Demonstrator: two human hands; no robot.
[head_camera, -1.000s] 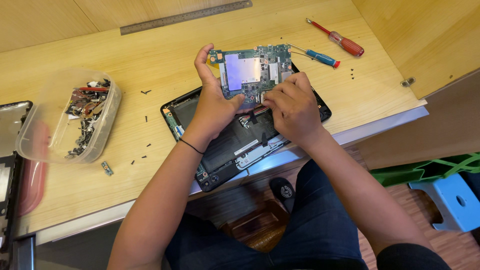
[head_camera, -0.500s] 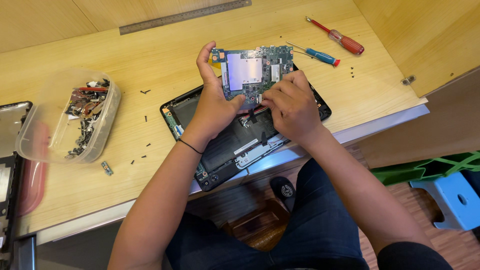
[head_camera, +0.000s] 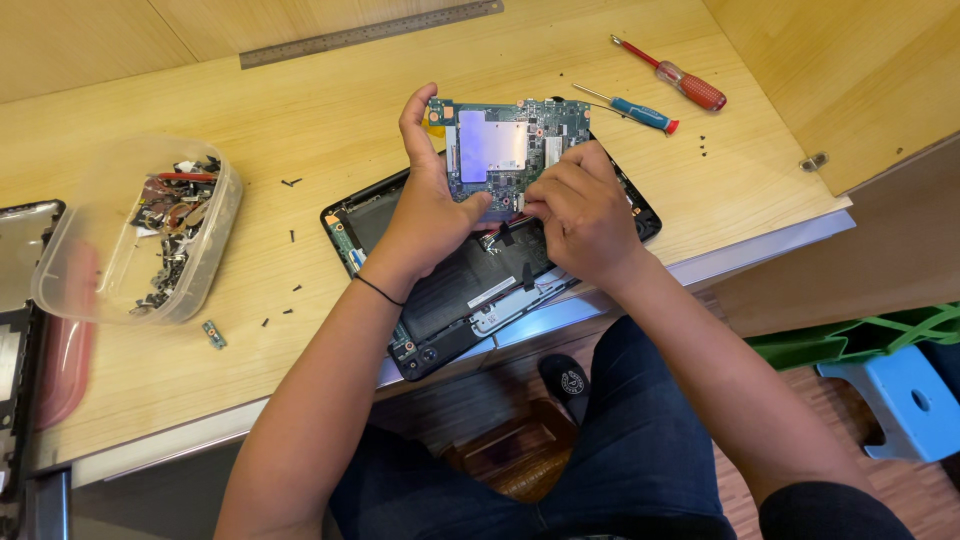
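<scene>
**Circuit board lifted over the opened laptop**

Far to the left of our hands, a clear plastic tub (head_camera: 140, 235) is sitting on the wooden table (head_camera: 330, 120), holding a heap of small metal and red parts. Between the tub and our left wrist, loose black screws (head_camera: 290, 183) and a tiny green board piece (head_camera: 213, 334) are lying scattered. Beyond our hands, a steel ruler (head_camera: 370, 33) is lying along the back edge.

Our left hand (head_camera: 432, 205) is gripping the green circuit board (head_camera: 510, 150) by its left edge, thumb up along the side and fingers curled behind it. The board is standing tilted above the opened black laptop base (head_camera: 470, 290), which is lying under both hands and overhanging the table's near edge. Our right hand (head_camera: 583, 212) is pinching at the board's lower edge with fingertips pressed together; what they are nipping is hidden from us.

Just beyond our right hand, a blue-handled screwdriver (head_camera: 630, 107) and a red-handled screwdriver (head_camera: 675, 76) are lying, with more screws (head_camera: 703, 146) beside them.
</scene>
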